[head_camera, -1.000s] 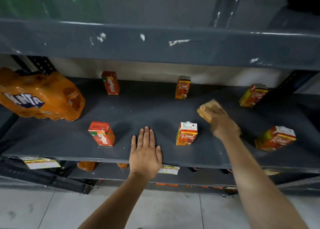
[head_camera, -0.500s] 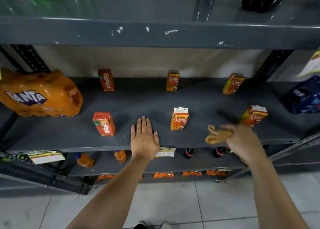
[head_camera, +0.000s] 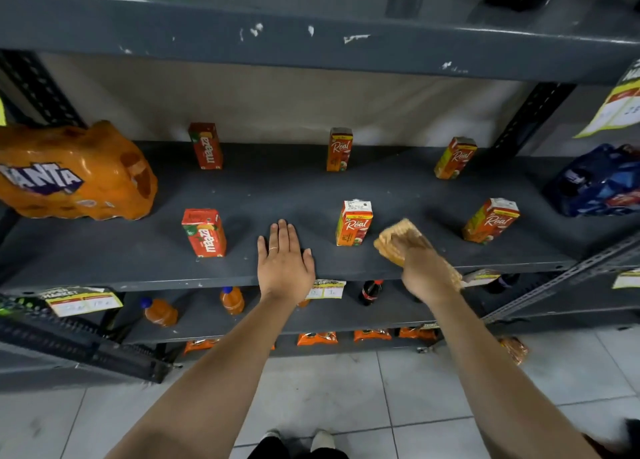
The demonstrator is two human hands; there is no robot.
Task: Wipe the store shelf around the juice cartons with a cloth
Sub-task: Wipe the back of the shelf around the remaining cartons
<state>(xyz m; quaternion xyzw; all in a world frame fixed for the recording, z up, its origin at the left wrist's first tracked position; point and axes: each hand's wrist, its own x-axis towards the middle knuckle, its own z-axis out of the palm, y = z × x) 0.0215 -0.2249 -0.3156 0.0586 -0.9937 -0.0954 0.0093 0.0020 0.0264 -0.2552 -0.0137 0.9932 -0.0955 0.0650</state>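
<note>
A dark grey shelf (head_camera: 294, 195) carries several small juice cartons in two rows. A red Maaza carton (head_camera: 204, 231) and two Real cartons (head_camera: 354, 222) (head_camera: 491, 220) stand in front. Another Maaza carton (head_camera: 205, 145) and two more Real cartons (head_camera: 340, 149) (head_camera: 455, 157) stand at the back. My right hand (head_camera: 427, 273) grips a tan cloth (head_camera: 398, 242) on the shelf's front edge, just right of the middle front Real carton. My left hand (head_camera: 284, 264) lies flat, fingers spread, on the front edge between the Maaza and Real cartons.
An orange Fanta bottle pack (head_camera: 72, 174) fills the shelf's left end and a blue wrapped pack (head_camera: 599, 181) sits at the right. An upper shelf beam (head_camera: 311, 42) hangs overhead. Bottles (head_camera: 231, 300) and price tags (head_camera: 83, 300) line the lower shelf. Tiled floor lies below.
My right hand swept the cloth from the shelf's back toward the front right edge, then left to beside the middle Real carton. My left hand stayed flat in place.
</note>
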